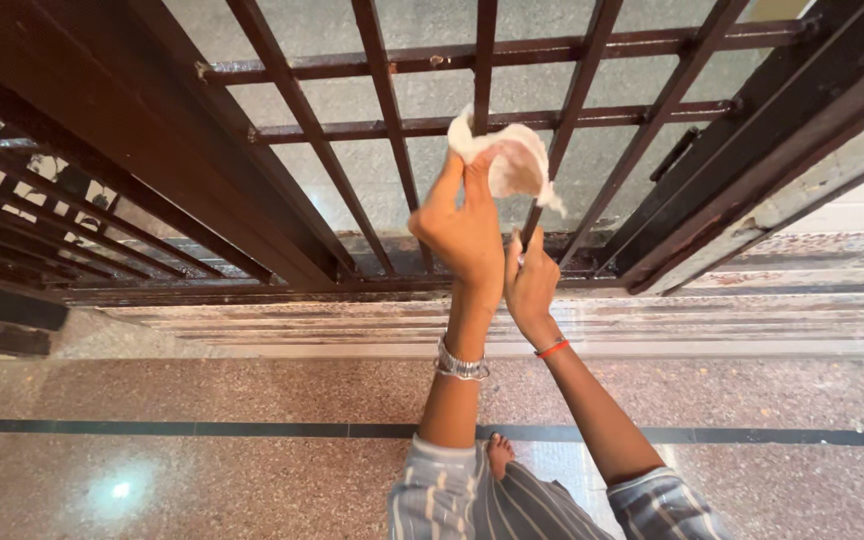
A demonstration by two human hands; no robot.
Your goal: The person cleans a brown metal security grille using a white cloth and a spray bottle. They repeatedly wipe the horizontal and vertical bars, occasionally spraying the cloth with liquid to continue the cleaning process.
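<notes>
The left hand (464,232) pinched a white cloth (508,162) against the metal grille (392,130) — soft, light, best bunched; the right hand (530,285) gripped a bar.

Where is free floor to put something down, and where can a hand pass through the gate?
Free: the speckled floor left of the foot, and gaps between bars left of the cloth. Crowded: around the left hand and right hand.

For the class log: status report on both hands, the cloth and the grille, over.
Left hand pinching white cloth against a grille bar. Right hand just below, gripping a bar. Nothing in the way.
</notes>
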